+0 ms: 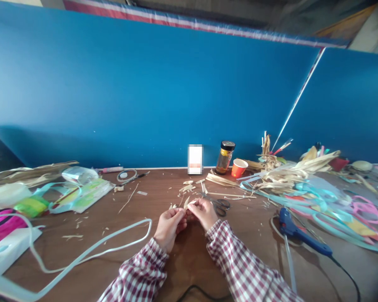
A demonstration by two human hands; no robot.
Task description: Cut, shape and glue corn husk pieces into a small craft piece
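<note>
Close together above the brown table [157, 184], both hands pinch at a small pale dried husk piece [187, 203]. My left hand [170, 224] is closed, thumb against fingers, at the piece's lower left. From the other side my right hand [204, 213] pinches it between thumb and fingertips. The fingers cover much of the piece, so its full shape is hidden. Scissors with dark handles [222, 205] lie just beyond my right hand. Small husk scraps [188, 187] are scattered past the fingertips.
At right lie a blue glue gun [302, 235], ribbons, pink scissors [370, 209] and dried husks [280, 176]. A dark-lidded jar [224, 159] and an orange paper cup [239, 168] stand near the blue partition [145, 92]. A white cable [113, 247] and power strip [12, 249] occupy the left.
</note>
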